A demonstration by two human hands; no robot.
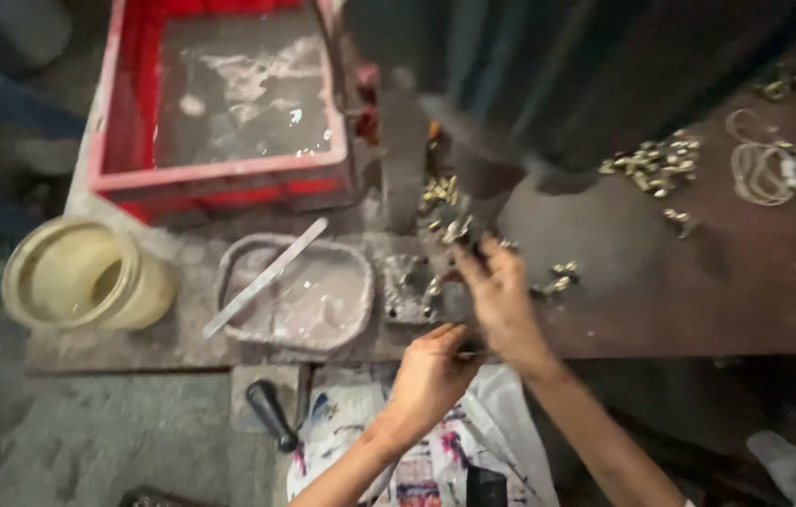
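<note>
One head-worn camera looks steeply down, close over the dark surface (698, 282) and the floor (88, 441) below.

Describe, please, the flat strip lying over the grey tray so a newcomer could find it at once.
Start at the big red crate at the top left of the workbench. Just below it sits a shallow grey tray with rounded corners. The strip lies slantwise across its left rim: long, thin and pale, unlike the round yellowish tub beside it.
</note>
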